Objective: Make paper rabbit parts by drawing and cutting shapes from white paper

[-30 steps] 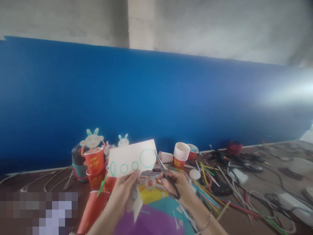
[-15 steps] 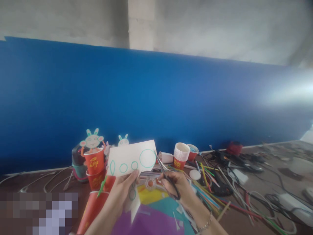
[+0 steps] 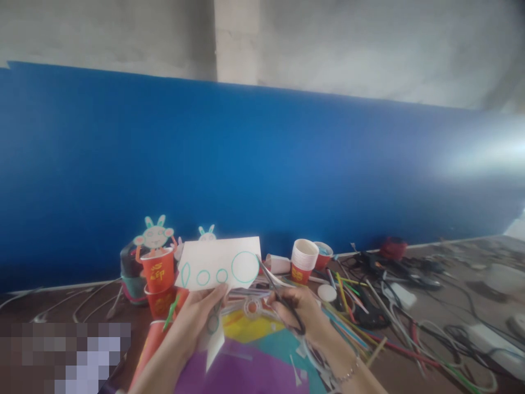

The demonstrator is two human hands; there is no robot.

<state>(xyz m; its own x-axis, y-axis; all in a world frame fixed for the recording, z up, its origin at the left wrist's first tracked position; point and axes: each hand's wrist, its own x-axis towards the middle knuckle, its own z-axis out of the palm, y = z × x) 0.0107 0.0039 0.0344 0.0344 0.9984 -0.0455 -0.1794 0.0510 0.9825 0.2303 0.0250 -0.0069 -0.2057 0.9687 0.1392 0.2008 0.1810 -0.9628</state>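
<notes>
A white paper sheet (image 3: 221,251) bears green-outlined shapes: a large circle, two small circles and a leaf shape. My left hand (image 3: 205,303) pinches it by its lower edge, thumb in front. A strip of the same paper, with another green outline, hangs below that hand. In my right hand (image 3: 297,306) is a pair of scissors (image 3: 274,283), fingers in the dark handles. The blades point up and left, their tips at the paper's right edge beside the large circle. Beneath both hands lie purple (image 3: 246,369), yellow (image 3: 241,325) and teal sheets.
Red paper cups (image 3: 159,272) with a rabbit-faced paper figure (image 3: 156,237) stand at left. A stack of paper cups (image 3: 304,260) is behind my right hand. Coloured sticks (image 3: 348,328), cables and a white adapter (image 3: 400,295) spread rightward. A blue panel (image 3: 262,164) rises behind.
The paper and my left hand have shifted slightly left, and the paper has turned more level. The scissors stay by its right edge, with my right hand almost in the same place.
</notes>
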